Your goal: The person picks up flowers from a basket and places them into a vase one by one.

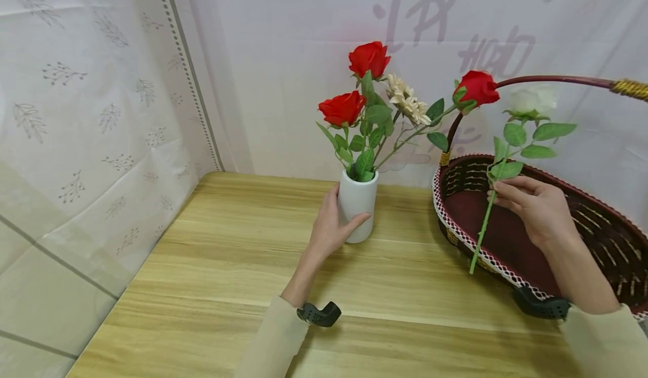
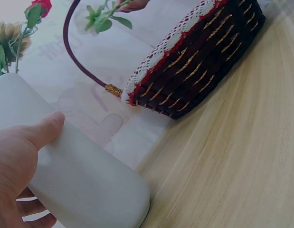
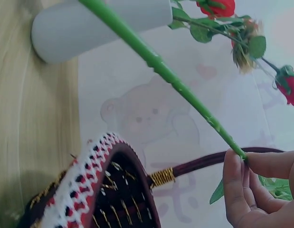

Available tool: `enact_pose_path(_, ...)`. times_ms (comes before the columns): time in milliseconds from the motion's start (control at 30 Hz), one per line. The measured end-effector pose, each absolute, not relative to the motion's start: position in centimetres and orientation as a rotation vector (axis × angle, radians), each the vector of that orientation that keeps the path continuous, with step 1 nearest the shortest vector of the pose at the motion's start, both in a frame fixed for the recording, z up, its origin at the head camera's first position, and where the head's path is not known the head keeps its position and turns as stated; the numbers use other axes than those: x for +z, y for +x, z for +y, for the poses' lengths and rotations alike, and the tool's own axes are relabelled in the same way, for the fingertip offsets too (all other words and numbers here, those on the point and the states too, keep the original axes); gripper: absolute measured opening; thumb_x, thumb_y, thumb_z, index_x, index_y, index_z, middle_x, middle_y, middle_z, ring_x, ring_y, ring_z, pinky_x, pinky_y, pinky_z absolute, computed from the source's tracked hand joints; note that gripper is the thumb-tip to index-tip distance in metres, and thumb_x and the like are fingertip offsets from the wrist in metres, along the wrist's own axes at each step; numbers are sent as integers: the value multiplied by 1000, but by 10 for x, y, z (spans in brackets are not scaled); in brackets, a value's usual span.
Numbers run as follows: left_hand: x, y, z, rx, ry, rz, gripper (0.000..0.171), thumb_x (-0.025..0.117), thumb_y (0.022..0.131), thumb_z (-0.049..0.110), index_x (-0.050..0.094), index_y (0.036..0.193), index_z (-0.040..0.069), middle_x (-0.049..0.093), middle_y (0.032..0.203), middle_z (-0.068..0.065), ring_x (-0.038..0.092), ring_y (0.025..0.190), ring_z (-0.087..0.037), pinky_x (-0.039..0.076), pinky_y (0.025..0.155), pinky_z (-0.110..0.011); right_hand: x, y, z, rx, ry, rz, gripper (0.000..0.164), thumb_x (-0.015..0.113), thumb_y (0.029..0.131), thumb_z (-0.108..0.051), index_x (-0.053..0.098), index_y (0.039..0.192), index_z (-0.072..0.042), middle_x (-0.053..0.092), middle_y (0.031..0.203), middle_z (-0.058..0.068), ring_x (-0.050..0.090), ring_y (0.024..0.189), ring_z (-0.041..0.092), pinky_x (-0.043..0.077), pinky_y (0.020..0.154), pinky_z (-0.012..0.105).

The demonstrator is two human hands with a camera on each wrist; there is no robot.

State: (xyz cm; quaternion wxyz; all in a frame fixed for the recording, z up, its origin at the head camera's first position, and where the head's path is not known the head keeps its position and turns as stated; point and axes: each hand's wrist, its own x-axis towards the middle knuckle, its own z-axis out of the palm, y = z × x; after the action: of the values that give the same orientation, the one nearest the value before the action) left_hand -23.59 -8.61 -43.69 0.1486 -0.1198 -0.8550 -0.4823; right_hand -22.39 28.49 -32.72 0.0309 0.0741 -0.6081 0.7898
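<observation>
A white vase (image 1: 360,198) stands on the wooden table, and my left hand (image 1: 331,220) grips it round its side, thumb across the front. In the vase are red roses (image 1: 369,59) and a cream flower (image 1: 406,101); one red rose leans far out to the right. My right hand (image 1: 539,209) pinches the green stem (image 3: 184,90) of a white rose (image 1: 531,101) between thumb and fingertips. That rose is held upright, slightly tilted, over the near left part of the basket, its stem end pointing down. The left wrist view shows the vase (image 2: 90,175) close up under my thumb.
A dark woven basket (image 1: 458,237) with white and red lace trim stands at the right. Its tall arched handle (image 1: 557,79) rises behind the white rose. Printed cloth (image 1: 273,85) hangs behind the table (image 1: 228,254) and along its left side.
</observation>
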Motion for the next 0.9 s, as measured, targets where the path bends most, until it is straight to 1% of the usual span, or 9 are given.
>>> enact_pose_path(233, -437, -235, -85, -1374, -337, -2463, 94, 78, 87, 46, 27, 156, 8, 43, 148, -14, 47, 130, -29, 44, 103, -51, -329, -220, 272, 2420, 246, -1945, 9, 66, 95, 2, 73, 98, -2, 72, 94, 5, 73, 82, 16, 58, 77, 25)
enact_pose_path(467, -437, -235, -85, -1373, -338, -2458, 95, 78, 87, 46, 26, 157, 8, 42, 148, -15, 47, 130, -29, 44, 103, -52, -329, -216, 260, 2428, 295, -1954, 10, 64, 96, 4, 71, 99, -2, 71, 95, 6, 73, 83, 16, 58, 78, 26)
enact_pose_path(667, -437, -234, -84, -1366, -335, -2457, 95, 78, 87, 46, 26, 157, 7, 42, 148, -15, 47, 130, -29, 44, 103, -52, -326, -212, 249, 2402, 349, -1977, 7, 65, 96, 2, 70, 99, -1, 69, 95, 6, 73, 82, 17, 58, 78, 28)
enact_pose_path(900, -437, -233, -84, -1355, -323, -2453, 95, 78, 87, 47, 27, 156, 6, 42, 148, -16, 48, 130, -30, 45, 103, -53, -318, -209, 237, 2380, 401, -1963, 6, 65, 95, 4, 68, 100, 1, 71, 93, 8, 73, 82, 18, 58, 80, 29)
